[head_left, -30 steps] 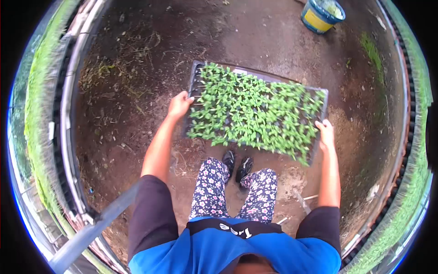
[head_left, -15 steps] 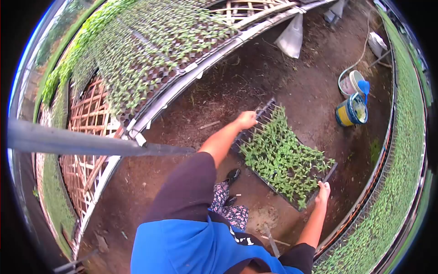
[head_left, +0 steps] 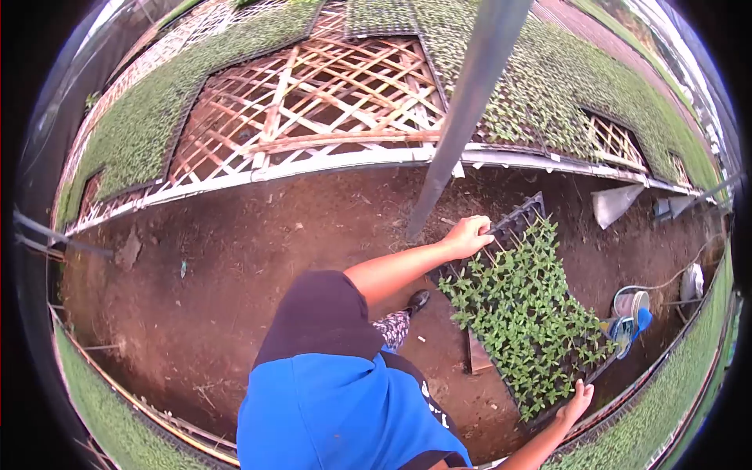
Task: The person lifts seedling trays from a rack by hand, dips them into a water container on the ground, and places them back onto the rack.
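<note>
While two hands held one tray [head_left: 533, 207] out over the soil [head_left: 258, 235], the left hand [head_left: 468, 237] gripped one short end and the right hand [head_left: 578, 401] gripped the opposite one, its thumb up at the edge. Green seedlings [head_left: 525, 313] filled most of the tray, too crowded to count; dark cells showed at the end by the left hand.

One grey pole [head_left: 470, 102] rose beyond the left hand, in front of a table [head_left: 313, 102] of crossed slats that bore more seedling trays, which ran together too closely to be numbered. Two buckets [head_left: 621, 335] stood just past the tray, with one blue scoop [head_left: 644, 317] and one hose [head_left: 666, 283] beside them. Two pale bags [head_left: 615, 205] showed by the table's edge farther off, and one white sack [head_left: 691, 282] lay near the hose.

Whatever fingers lay beneath the tray were hidden by it. It also covered part of a brown slab [head_left: 478, 352] on the ground, whose material was hard to make out. One shoe [head_left: 419, 301] and a short stretch of flowered trousers [head_left: 395, 327] showed past the blue shirt [head_left: 313, 399], and the frame cut off the right arm. The pole hid a strip of the table.

White letters [head_left: 427, 395] on the shirt's dark chest band were partly turned away and could not be read.
</note>
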Available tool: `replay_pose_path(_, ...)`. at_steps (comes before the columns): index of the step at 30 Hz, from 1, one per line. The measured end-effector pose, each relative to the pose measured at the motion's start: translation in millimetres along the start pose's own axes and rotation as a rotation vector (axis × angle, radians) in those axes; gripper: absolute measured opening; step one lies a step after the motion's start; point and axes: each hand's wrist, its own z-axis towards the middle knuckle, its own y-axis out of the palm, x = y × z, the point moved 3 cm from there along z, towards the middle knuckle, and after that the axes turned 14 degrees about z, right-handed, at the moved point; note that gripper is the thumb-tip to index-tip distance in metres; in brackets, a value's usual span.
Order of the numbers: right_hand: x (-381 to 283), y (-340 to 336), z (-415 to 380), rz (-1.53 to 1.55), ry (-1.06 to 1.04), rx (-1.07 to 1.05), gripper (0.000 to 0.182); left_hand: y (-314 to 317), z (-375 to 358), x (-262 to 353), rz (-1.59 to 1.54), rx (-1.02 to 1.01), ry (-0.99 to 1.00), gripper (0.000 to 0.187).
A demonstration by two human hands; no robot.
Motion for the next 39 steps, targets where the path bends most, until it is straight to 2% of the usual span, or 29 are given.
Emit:
replay_pose_path(2,-33,57,-25,-0.009,-0.033,0.007,0.016,-71,-32,-4,0.020,0.067,-0.103,0.022)
replay_pose_path(3,-36,77,-28,0.007,-0.017,-0.066,0.016,-111,-49,-7,0.023,0.084,-0.163,0.020)
replay_pose_path(4,-50,109,-42,0.029,0.006,-0.256,0.018,-145,-65,-16,0.035,0.132,-0.213,0.019)
replay_pose_path(6,-62,172,-68,0.041,0.006,-0.416,0.021,-224,-98,-23,0.128,0.205,-0.317,0.018)
replay_pose_path(10,-74,315,-129,0.243,0.126,-0.698,0.015,-383,-138,-42,0.331,0.399,-0.308,0.021)
replay_pose_path(11,-77,352,-144,0.255,0.136,-0.731,0.014,-422,-143,-48,0.412,0.494,-0.293,0.028)
replay_pose_path(13,-79,425,-175,0.294,0.168,-0.789,0.013,-501,-144,-80,0.409,0.510,-0.336,0.026)
replay_pose_path(15,-75,499,-193,0.376,0.193,-0.850,0.013,-571,-145,-77,0.562,0.536,-0.386,0.021)
replay_pose_path(18,-55,604,-203,0.479,0.199,-0.914,0.013,-676,-125,-141,0.481,0.596,-0.378,0.019)
replay_pose_path(20,-58,666,-220,0.498,0.240,-0.863,0.012,-743,-105,-187,0.591,0.593,-0.403,0.022)
replay_pose_path(22,-57,720,-224,0.467,0.206,-0.840,0.011,-804,-78,-259,0.629,0.552,-0.451,0.024)
replay_pose_path(25,-27,772,-207,0.423,0.244,-0.782,0.011,-841,-41,-331,0.659,0.507,-0.565,0.027)
replay_pose_path(27,-21,802,-212,0.384,0.288,-0.683,0.011,-846,-23,-347,0.663,0.468,-0.648,0.028)
replay_pose_path(28,-14,811,-214,0.379,0.300,-0.675,0.011,-850,-11,-379,0.611,0.445,-0.645,0.028)
replay_pose_path(31,11,826,-208,0.328,0.340,-0.671,0.012,-843,13,-443,0.573,0.418,-0.662,0.028)
replay_pose_path(32,16,828,-207,0.271,0.317,-0.605,0.010,-839,18,-460,0.528,0.420,-0.648,0.028)
replay_pose_path(33,28,826,-203,0.281,0.332,-0.570,0.010,-838,22,-497,0.535,0.378,-0.714,0.029)
replay_pose_path(34,37,821,-199,0.294,0.347,-0.536,0.012,-835,23,-540,0.455,0.366,-0.644,0.030)
replay_pose_path(36,51,813,-196,0.153,0.466,-0.538,0.015,-820,19,-529,0.545,0.266,-0.801,0.030)
replay_pose_path(38,55,804,-193,-0.005,0.565,-0.533,0.011,-811,14,-542,0.546,0.201,-0.811,0.029)
replay_pose_path(39,56,800,-183,-0.175,0.514,-0.664,0.009,-812,13,-535,0.513,0.077,-0.865,0.032)
